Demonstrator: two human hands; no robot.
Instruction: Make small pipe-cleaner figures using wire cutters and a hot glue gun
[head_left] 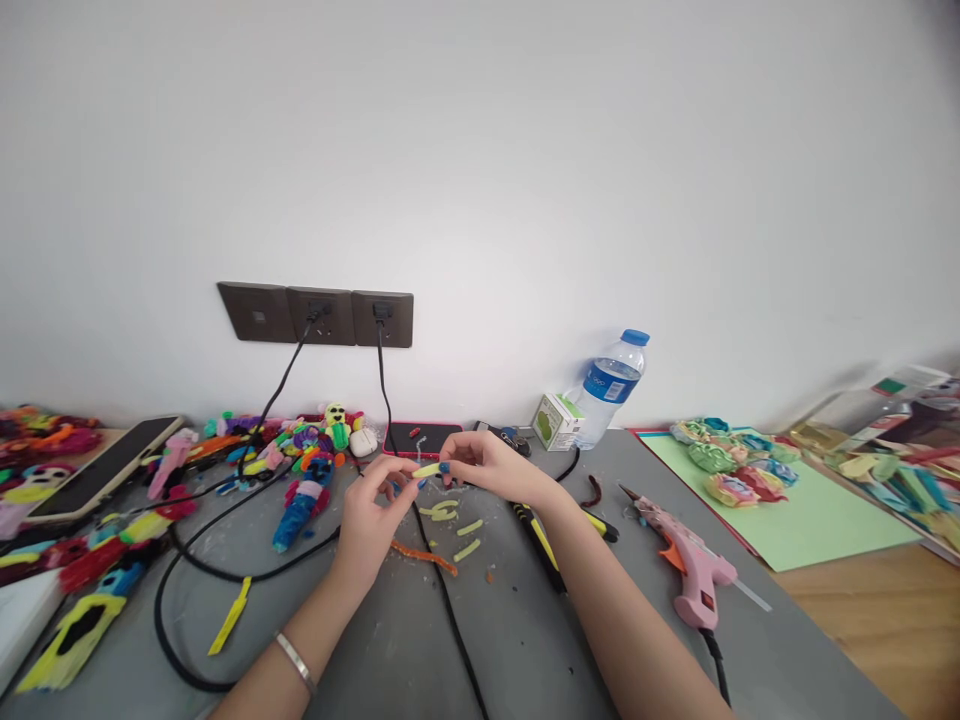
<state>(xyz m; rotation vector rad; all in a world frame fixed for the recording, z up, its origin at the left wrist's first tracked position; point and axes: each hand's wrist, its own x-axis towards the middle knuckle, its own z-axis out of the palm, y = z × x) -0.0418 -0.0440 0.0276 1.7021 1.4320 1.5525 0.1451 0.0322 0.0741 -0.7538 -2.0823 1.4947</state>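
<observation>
My left hand (371, 510) and my right hand (491, 466) meet over the grey table, fingertips closed on a short yellow piece of pipe cleaner (427, 470). Each pinches one end of it. Just below lie loose yellow pipe cleaner pieces (466, 551), some straight and some bent. An orange pipe cleaner strip (424, 556) rests under my hands, partly beneath a black cable (450, 610). Beside my right forearm are pliers with black and yellow handles (541, 548), partly covered by the arm.
A pink glue gun (697, 575) lies to the right, near green paper (825, 515) bearing crumpled colourful bundles. Along the wall stand a water bottle (611, 390), a small box (556, 422) and a red-edged phone (420, 438). Fuzzy pipe cleaner figures (304, 505) and looped cables occupy the left.
</observation>
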